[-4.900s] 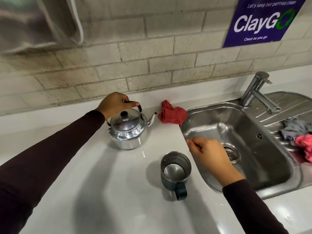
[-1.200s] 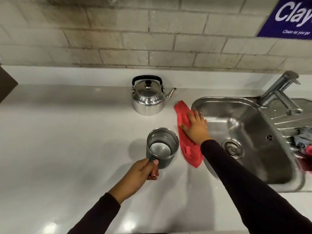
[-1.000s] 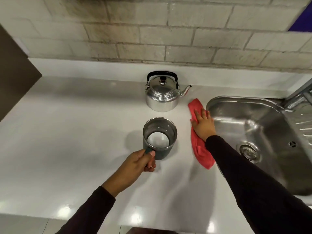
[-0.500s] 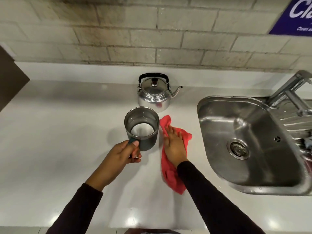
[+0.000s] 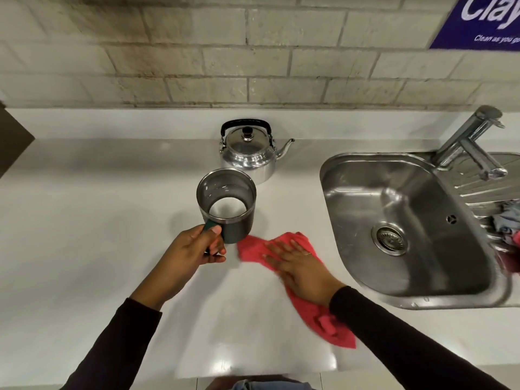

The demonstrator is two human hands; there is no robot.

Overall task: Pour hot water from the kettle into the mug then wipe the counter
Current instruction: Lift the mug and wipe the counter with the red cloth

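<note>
A shiny metal kettle (image 5: 247, 152) with a black handle stands upright at the back of the white counter (image 5: 98, 220), spout pointing right. My left hand (image 5: 194, 249) grips the handle of a dark green mug (image 5: 228, 204) with a steel inside, held up in front of the kettle. There is liquid in the mug's bottom. My right hand (image 5: 301, 263) lies flat, fingers spread, on a red cloth (image 5: 332, 325) pressed to the counter just right of the mug.
A steel sink (image 5: 399, 220) with a drain lies to the right, its tap (image 5: 470, 142) at the back. More cloths (image 5: 506, 229) lie on the draining board at the far right. A tiled wall (image 5: 225, 52) runs behind the counter, and its front edge is near me.
My right hand has slid the red cloth from the sink's edge to the counter in front of me, and it now lies crosswise. My left hand has lifted the mug.
</note>
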